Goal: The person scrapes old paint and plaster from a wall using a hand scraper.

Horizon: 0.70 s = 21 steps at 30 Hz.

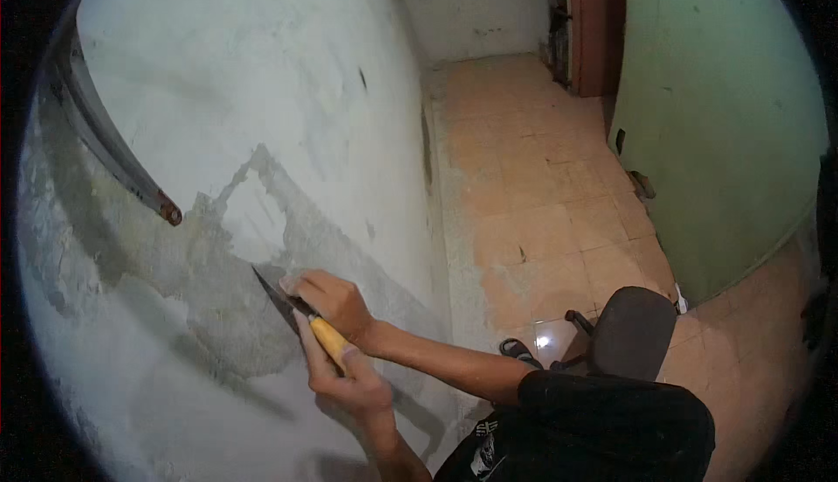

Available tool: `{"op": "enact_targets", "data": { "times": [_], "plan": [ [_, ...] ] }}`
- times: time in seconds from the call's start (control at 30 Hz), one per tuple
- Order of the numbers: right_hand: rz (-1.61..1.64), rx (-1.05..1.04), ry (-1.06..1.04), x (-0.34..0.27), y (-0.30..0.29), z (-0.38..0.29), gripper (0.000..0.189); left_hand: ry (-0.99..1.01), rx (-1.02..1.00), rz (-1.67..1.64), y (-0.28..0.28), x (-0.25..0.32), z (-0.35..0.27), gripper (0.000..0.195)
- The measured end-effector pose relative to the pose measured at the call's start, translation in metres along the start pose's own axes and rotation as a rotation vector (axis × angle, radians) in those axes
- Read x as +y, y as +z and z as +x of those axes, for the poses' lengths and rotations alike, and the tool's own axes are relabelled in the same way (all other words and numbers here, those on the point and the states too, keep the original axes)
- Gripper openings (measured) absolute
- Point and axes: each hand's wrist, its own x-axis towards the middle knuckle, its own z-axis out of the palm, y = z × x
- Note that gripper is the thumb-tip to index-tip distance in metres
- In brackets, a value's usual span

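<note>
In my left hand (353, 377) I grip the yellow handle of a pointed trowel or scraper (273, 292). The thumb lies along the handle, and the dark blade points up and left in front of the wall. My right hand (334, 302) is bent beside the blade near the handle, its fingers curled. Something whitish shows at its fingertips; whether it is a lump of filler or just coating cannot be made out. Behind the hands, the wall (327, 220) carries a rough grey patch (242, 331) around a smaller white patch (255, 220).
A dark metal bar (131, 161) with a rusty, holed end juts in from the left. A dark chair (632, 331) stands on the tiled floor (543, 174) near my sandalled foot (517, 350). A green wall or panel (727, 122) rises at right, beside a reddish door frame (596, 24).
</note>
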Motion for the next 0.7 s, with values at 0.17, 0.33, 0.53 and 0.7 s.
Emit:
{"op": "enact_targets", "data": {
  "times": [0.17, 0.33, 0.53, 0.7],
  "plan": [
    [-0.058, -0.022, -0.017, 0.002, -0.003, -0.006, 0.020, 0.186, 0.048, 0.054, 0.002, -0.011, -0.004, 0.062],
    [0.006, 0.026, -0.051, 0.006, -0.004, 0.000, 0.022, 0.163, -0.013, 0.036, 0.004, -0.014, 0.001, 0.067],
    [-0.008, 0.073, -0.056, 0.014, 0.000, 0.009, 0.020, 0.087, -0.077, 0.047, 0.003, -0.005, 0.006, 0.066],
    [0.059, 0.094, -0.096, 0.004, 0.007, -0.006, 0.019, 0.182, 0.008, -0.002, 0.002, -0.013, -0.002, 0.063]
  ]
}}
